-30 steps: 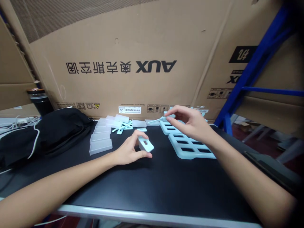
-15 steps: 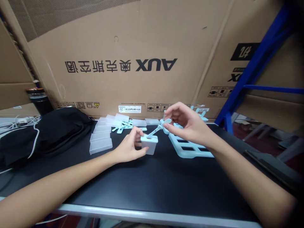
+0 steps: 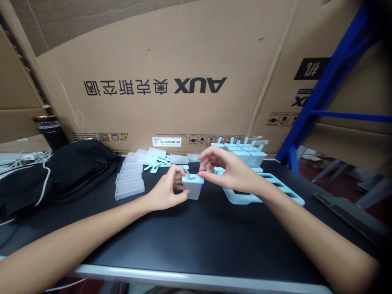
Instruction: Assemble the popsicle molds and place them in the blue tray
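My left hand (image 3: 168, 188) is closed around a small frosted popsicle mold (image 3: 192, 193), fingers behind it and thumb at its front. A light-blue lid (image 3: 196, 179) caps the mold, and a blue popsicle stick (image 3: 187, 174) leans up out of the lid's slot. Just right of the lid is my right hand (image 3: 226, 167), its fingers curled but thumb and index apart, with nothing seen between them. The thumb tip is at the lid's right edge; whether it touches cannot be made out.
Several empty mold cups (image 3: 130, 187) and loose blue sticks (image 3: 157, 164) lie at the back left. Behind my right hand are a blue rack (image 3: 241, 199) and several capped molds with sticks (image 3: 255, 157). A black bag (image 3: 85, 167) lies left; a cardboard box (image 3: 153, 110) stands behind.
The stick that my right hand held above the lid is now down in the lid's slot. My right hand has let it go and moved left and slightly down. My left hand stayed put.
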Available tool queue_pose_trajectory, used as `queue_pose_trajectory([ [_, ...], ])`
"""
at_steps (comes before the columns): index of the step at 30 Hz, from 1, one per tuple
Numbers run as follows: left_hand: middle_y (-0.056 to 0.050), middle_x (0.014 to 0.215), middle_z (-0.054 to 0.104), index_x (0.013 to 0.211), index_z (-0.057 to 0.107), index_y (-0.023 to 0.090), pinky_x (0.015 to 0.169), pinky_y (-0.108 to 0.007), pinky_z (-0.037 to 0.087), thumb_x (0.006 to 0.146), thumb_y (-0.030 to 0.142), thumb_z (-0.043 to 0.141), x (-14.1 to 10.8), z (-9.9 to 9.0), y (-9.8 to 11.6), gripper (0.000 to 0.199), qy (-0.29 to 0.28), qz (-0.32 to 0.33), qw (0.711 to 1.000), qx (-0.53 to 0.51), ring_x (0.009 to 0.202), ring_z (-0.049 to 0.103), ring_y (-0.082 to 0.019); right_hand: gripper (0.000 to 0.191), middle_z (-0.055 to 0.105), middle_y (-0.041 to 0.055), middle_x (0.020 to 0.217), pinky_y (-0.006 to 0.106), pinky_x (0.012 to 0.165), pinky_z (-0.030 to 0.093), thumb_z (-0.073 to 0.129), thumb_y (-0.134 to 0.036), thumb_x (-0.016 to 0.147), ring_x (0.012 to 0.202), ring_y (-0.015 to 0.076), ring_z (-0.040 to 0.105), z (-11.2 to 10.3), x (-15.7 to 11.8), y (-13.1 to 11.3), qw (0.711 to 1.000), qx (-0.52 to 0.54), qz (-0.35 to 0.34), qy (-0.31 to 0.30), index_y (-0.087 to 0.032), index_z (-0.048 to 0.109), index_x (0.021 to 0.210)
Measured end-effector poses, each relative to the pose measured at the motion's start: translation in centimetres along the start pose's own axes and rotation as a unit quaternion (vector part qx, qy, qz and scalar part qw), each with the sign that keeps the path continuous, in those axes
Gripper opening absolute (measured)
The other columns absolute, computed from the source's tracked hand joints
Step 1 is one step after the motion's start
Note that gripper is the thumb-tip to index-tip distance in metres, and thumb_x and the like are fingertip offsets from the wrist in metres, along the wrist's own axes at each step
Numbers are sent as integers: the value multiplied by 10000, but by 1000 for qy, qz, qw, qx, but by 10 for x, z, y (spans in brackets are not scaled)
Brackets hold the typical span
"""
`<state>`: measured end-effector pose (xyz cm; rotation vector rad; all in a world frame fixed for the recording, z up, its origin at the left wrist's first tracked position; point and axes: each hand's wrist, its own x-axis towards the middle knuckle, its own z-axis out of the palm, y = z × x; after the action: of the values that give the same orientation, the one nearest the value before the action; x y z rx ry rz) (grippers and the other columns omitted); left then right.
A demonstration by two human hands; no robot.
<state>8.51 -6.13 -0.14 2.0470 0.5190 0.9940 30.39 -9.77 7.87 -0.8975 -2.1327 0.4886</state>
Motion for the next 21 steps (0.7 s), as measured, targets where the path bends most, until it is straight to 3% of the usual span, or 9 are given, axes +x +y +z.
queue_pose_trajectory([
  [9,6,929,552,1103,344,240,723,-262,550,861,201,610,0,-1,0,361,-23,24,999,17,773,586,-101,161,583,13,790,262,649,424,613,-346,879,694,119,523,2,2,5,990,-119,-30,-71,-186,618,865],
  [21,-2,915,613,1145,426,233,629,-240,553,877,267,595,0,-4,0,319,-21,30,993,115,665,600,-95,187,630,16,805,263,653,434,549,-354,906,690,128,551,3,2,6,992,-88,31,-86,-188,634,894],
])
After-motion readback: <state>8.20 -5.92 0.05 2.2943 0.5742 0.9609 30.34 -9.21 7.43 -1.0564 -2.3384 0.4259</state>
